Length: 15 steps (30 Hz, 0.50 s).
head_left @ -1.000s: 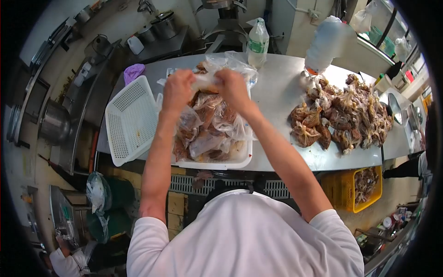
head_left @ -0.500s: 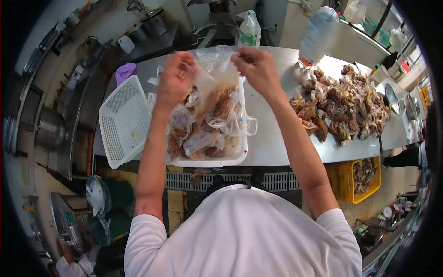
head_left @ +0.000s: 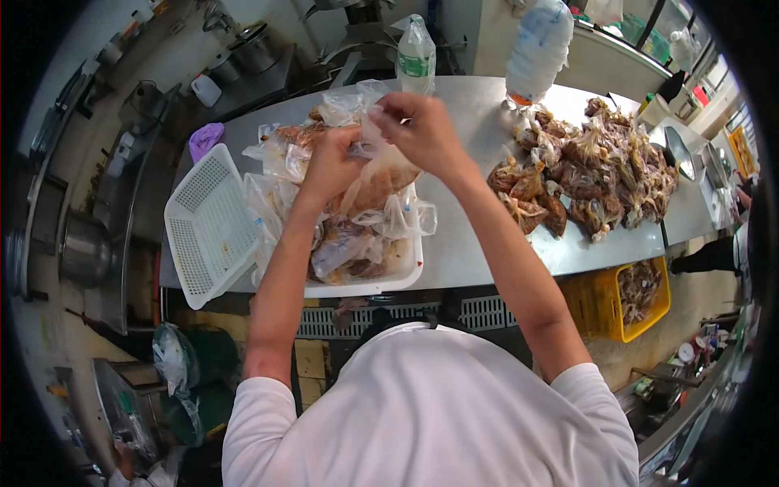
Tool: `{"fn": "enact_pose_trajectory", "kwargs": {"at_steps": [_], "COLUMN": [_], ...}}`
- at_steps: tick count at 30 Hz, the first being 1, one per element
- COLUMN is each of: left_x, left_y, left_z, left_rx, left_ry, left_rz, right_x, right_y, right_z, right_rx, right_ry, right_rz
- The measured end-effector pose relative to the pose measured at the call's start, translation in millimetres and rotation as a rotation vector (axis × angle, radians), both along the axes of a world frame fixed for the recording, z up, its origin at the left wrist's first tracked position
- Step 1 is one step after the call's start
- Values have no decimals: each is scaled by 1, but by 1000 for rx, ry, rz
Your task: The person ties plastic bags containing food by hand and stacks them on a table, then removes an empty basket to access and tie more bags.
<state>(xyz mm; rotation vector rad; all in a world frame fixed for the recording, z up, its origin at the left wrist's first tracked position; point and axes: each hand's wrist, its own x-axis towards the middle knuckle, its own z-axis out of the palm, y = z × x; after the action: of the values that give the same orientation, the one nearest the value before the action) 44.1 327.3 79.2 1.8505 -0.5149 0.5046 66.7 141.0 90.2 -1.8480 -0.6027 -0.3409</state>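
Both of my hands are over a white basket (head_left: 369,287) heaped with bagged brown food. My left hand (head_left: 334,165) is closed around the neck of a clear plastic bag (head_left: 380,185) with brown contents, which look like cooked meat. Higher up and a little to the right, my right hand (head_left: 426,134) pinches the same bag's loose upper plastic. The bag's body hangs just below my hands, above other bags. Part of its neck is hidden behind my fingers.
Left of the full basket leans a white perforated basket (head_left: 207,235), near a purple bag (head_left: 206,142). A pile of tied food bags (head_left: 592,170) covers the table's right side. Behind stand a green-labelled bottle (head_left: 415,61) and a bulky plastic roll (head_left: 539,53). A yellow crate (head_left: 621,312) sits below.
My hands have come closer together at the bag's top. My left hand has moved down onto its neck, and the plastic that was stretched between them is now gathered.
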Motion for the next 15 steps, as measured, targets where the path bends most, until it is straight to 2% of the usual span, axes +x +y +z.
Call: {"fn": "enact_pose_trajectory", "kwargs": {"at_steps": [1,2,3,4,5,6,8,10,11,12,13,14,15], "left_x": [1,1,-1,-3,-14,-14,-11,-19,-11,-3,14,9,-2], "left_y": [1,1,-1,-3,-10,-17,-34,-44,-33,-18,9,23,26], "left_z": [0,5,14,24,41,37,29,37,33,26,16,24,38], "left_rx": [225,222,87,-48,-163,-169,-52,-39,-188,-335,-403,-409,-414], "left_ry": [84,83,106,126,230,228,112,170,184,208,207,137,66], "left_rz": [-7,-4,7,24,-25,-8,-147,-122,-44,35,28,142,255], "right_x": [-4,-11,-23,-34,-44,-50,-60,-44,-38,-39,-41,-39,-37], "right_y": [3,5,-1,4,12,24,48,47,44,41,39,34,27], "right_z": [-6,-11,-8,-15,-25,-38,-63,-93,-96,-86,-81,-83,-86], "right_rx": [103,206,106,101,196,303,529,368,313,354,395,399,377], "right_ry": [-49,-94,-205,-204,-231,-186,-113,36,80,17,-44,-43,105], "right_rz": [19,38,-86,-73,-192,-191,-187,-145,-135,-102,-70,-81,-14]}}
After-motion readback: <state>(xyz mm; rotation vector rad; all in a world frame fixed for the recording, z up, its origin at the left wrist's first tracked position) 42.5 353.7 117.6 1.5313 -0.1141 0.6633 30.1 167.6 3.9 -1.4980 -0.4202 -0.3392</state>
